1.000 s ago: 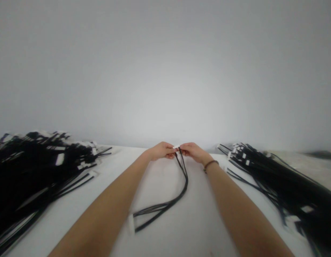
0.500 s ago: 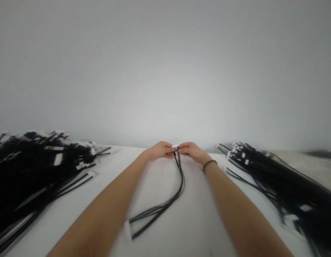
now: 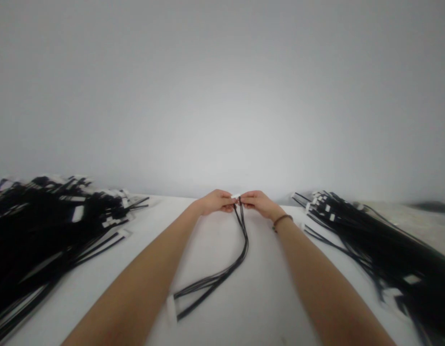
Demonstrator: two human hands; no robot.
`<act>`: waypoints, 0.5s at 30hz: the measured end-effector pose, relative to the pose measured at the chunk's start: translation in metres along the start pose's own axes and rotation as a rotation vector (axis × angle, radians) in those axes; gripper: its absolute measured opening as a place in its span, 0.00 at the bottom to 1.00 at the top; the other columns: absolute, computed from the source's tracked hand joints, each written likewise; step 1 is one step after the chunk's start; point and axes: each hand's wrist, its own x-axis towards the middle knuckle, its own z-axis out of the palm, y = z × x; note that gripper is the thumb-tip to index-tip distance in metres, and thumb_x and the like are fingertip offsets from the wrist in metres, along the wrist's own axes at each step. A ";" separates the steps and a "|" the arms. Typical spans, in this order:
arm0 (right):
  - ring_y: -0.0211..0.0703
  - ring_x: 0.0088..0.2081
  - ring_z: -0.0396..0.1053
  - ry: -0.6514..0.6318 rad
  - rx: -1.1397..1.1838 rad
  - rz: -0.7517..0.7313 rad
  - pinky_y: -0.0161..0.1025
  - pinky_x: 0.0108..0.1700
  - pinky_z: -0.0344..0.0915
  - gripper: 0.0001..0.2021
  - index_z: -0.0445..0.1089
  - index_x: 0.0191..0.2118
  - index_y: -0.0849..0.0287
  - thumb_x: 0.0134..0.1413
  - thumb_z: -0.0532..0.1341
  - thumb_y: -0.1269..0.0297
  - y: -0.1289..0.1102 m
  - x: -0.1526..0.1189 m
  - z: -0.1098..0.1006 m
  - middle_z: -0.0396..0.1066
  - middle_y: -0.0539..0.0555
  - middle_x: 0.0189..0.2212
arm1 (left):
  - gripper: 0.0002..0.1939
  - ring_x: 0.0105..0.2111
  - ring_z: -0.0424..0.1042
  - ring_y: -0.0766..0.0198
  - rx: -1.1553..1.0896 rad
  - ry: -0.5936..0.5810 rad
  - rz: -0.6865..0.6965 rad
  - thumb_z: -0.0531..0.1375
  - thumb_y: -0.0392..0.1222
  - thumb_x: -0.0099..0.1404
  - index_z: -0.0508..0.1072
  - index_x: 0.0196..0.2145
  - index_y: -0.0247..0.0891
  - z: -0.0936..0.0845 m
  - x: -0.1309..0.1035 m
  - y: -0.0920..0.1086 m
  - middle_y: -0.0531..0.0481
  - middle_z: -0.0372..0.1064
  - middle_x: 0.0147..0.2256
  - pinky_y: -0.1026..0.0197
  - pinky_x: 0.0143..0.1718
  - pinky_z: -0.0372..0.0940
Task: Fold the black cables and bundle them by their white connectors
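A black wire harness (image 3: 246, 240) curves over the white table between my forearms. My left hand (image 3: 219, 201) pinches its far end from the left, by the small white connector (image 3: 235, 196). From the other side my right hand (image 3: 256, 202), with a brown bracelet on the wrist, grips the same end, thumb and fingers closed. The fingertips of both hands nearly meet there, and they partly cover the connector. At the harness's near end, a larger white connector (image 3: 172, 308) rests on the table beside my left forearm, where the wires fan apart.
A large heap of black wire harnesses (image 3: 31, 230) with white connectors lies on the left. Another bundle of harnesses (image 3: 380, 240) lies along the right. Behind it is some pale, crumpled material (image 3: 416, 223). A plain wall (image 3: 222, 96) rises behind the white table (image 3: 265, 298).
Almost nothing differs. Both hands stay at the far connector, and the near end of the harness has shifted very slightly.
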 end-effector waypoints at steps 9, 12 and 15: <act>0.30 0.22 0.57 -0.004 -0.018 0.009 0.31 0.26 0.52 0.09 0.69 0.25 0.66 0.38 0.61 0.63 0.001 0.001 0.000 0.64 0.50 0.20 | 0.18 0.25 0.63 0.72 0.005 0.001 0.014 0.62 0.47 0.48 0.70 0.31 0.28 0.000 0.000 0.000 0.48 0.65 0.27 0.63 0.34 0.61; 0.31 0.24 0.59 0.022 -0.002 0.035 0.32 0.28 0.55 0.12 0.70 0.29 0.66 0.36 0.63 0.63 0.000 0.000 0.000 0.66 0.53 0.23 | 0.19 0.26 0.63 0.71 0.005 -0.008 0.026 0.62 0.48 0.48 0.70 0.31 0.28 0.000 0.000 -0.001 0.47 0.65 0.27 0.62 0.34 0.61; 0.31 0.22 0.58 0.022 -0.016 0.039 0.32 0.27 0.55 0.10 0.70 0.27 0.67 0.35 0.63 0.64 -0.003 -0.002 0.001 0.66 0.52 0.21 | 0.19 0.26 0.63 0.70 0.019 -0.020 0.035 0.62 0.48 0.48 0.70 0.31 0.28 -0.002 0.000 -0.002 0.46 0.65 0.27 0.62 0.34 0.61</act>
